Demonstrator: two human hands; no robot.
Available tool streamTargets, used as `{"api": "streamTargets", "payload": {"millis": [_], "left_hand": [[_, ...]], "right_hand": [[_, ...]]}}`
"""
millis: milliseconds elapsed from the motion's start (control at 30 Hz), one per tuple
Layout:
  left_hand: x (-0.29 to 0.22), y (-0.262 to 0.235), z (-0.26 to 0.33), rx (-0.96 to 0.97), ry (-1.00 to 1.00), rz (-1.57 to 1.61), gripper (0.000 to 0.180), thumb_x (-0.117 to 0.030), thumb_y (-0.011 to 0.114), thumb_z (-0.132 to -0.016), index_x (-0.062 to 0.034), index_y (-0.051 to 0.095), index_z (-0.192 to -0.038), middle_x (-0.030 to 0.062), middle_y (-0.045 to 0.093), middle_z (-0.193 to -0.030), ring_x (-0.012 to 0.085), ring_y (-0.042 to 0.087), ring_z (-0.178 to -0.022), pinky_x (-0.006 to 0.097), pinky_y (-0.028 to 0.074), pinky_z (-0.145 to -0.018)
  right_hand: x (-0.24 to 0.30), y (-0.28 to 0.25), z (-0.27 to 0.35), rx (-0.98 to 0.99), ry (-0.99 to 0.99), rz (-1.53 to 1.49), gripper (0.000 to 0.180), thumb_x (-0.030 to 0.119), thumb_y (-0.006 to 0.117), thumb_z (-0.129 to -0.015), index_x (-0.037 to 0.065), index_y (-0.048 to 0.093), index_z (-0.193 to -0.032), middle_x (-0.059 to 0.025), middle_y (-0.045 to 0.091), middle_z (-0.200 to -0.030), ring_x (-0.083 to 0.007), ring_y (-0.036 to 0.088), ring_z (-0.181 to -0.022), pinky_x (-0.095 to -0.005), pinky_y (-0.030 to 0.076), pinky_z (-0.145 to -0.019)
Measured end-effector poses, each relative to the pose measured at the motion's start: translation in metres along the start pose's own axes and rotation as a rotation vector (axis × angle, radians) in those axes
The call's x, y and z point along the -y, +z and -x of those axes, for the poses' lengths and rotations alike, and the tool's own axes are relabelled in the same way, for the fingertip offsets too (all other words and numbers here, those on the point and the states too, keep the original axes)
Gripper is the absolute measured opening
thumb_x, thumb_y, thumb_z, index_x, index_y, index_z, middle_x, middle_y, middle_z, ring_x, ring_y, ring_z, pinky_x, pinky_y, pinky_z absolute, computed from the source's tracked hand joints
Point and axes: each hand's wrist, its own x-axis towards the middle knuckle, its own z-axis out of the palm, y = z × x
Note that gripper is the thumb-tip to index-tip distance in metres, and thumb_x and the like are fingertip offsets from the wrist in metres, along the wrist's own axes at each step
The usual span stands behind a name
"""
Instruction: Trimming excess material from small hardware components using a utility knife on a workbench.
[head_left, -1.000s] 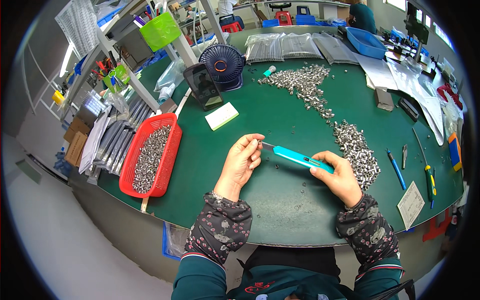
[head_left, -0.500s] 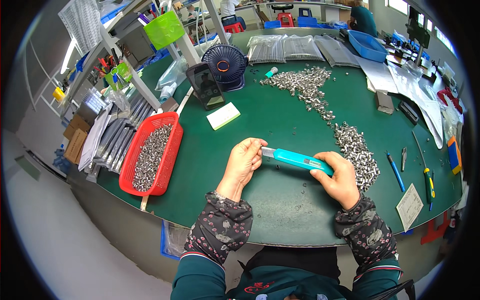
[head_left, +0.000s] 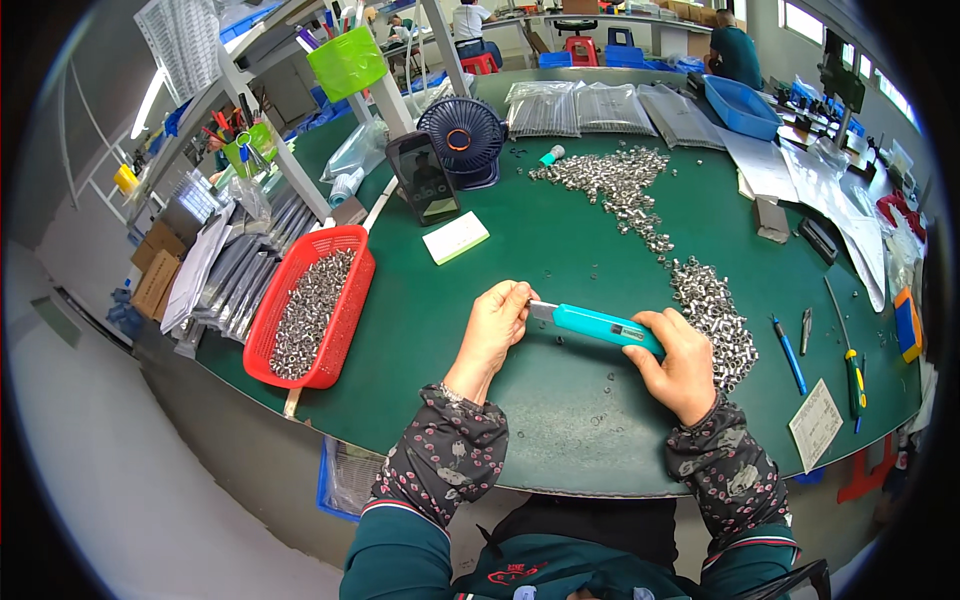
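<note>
A turquoise utility knife [head_left: 592,325] lies across the space between my hands, its blade pointing left. My right hand [head_left: 682,368] is wrapped round the handle's right end. My left hand [head_left: 493,332] is closed in a pinch at the blade's tip; whatever its fingertips hold is too small and hidden to make out. Just beyond my right hand lies a heap of small shiny metal rings [head_left: 708,310], with a second heap of them [head_left: 612,182] farther back. A few loose dark rings [head_left: 598,420] are scattered on the green table [head_left: 560,455] below the knife.
Left of my hands stands a red basket [head_left: 352,312] of metal pieces. Behind it are a phone [head_left: 425,180], a fan [head_left: 462,138] and a white pad [head_left: 456,238]. At right lie a blue pen [head_left: 790,355], a green-yellow-handled tool [head_left: 856,385] and a paper card [head_left: 817,425].
The whole view has shifted slightly, moving the table's contents a little in the picture. Both hands keep nearly the same pose, the knife still in my right hand and my left fingers at its tip.
</note>
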Motion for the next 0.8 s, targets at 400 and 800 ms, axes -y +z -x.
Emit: {"api": "streamTargets", "payload": {"millis": [400,800], "left_hand": [[-0.002,0.001,-0.001,-0.019,0.064,-0.262,0.036,-0.037,0.044,-0.088,-0.0078,0.049,-0.067,-0.0059,0.038,-0.056,0.0015,0.028,-0.045,0.018,0.023,-0.04],[-0.01,-0.002,0.001,0.037,-0.221,-0.067,0.035,-0.033,0.047,-0.087,-0.0114,0.04,-0.06,-0.0065,0.032,-0.051,0.0018,0.022,-0.039,0.018,0.015,-0.033]], "right_hand": [[0.002,-0.001,-0.001,0.001,-0.026,0.029,0.025,0.017,0.066,-0.067,0.006,0.056,-0.087,-0.0093,0.048,-0.068,-0.0266,0.052,-0.058,-0.035,0.04,-0.05],[0.002,-0.002,-0.002,-0.014,-0.077,0.075,0.026,0.014,0.066,-0.065,0.005,0.055,-0.087,-0.0095,0.046,-0.07,-0.0266,0.051,-0.062,-0.0347,0.04,-0.053]]}}
